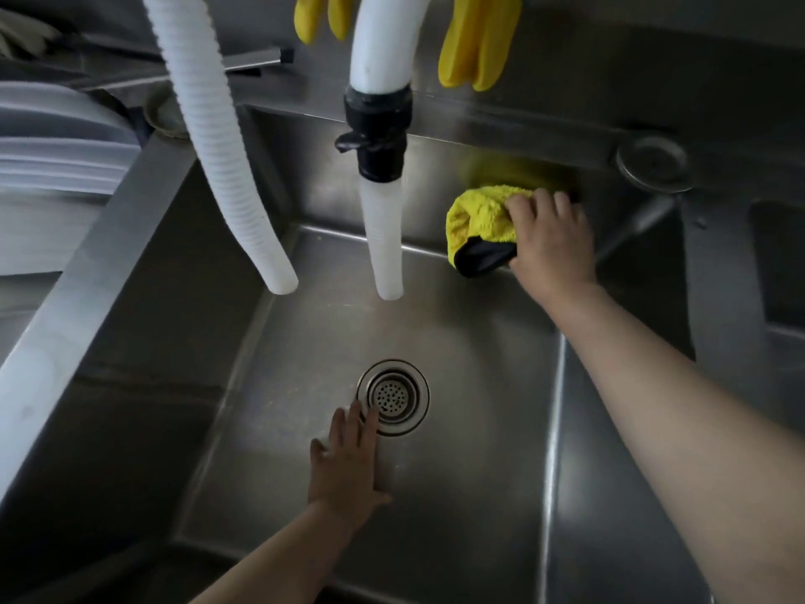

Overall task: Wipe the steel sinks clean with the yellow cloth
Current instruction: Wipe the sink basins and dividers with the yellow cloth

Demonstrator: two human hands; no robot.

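Plates (56, 150) stacked at far left, beside a steel sink (270, 342); two white hoses (209, 137) hang over it; left hand (348, 464) lies flat, fingers straight, by the drain (393, 396); right hand (551, 237) grips a yellow cloth (477, 215) against the back wall, under yellow gloves (477, 41)

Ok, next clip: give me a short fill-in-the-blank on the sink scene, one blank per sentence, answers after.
1. The right hand presses the cloth against the sink's ____ wall.
2. The left hand lies flat on the sink floor, fingertips by the ____.
3. Two white ____ hang over the basin.
4. The gloves hanging above are ____ in colour.

Missing words: back; drain; hoses; yellow
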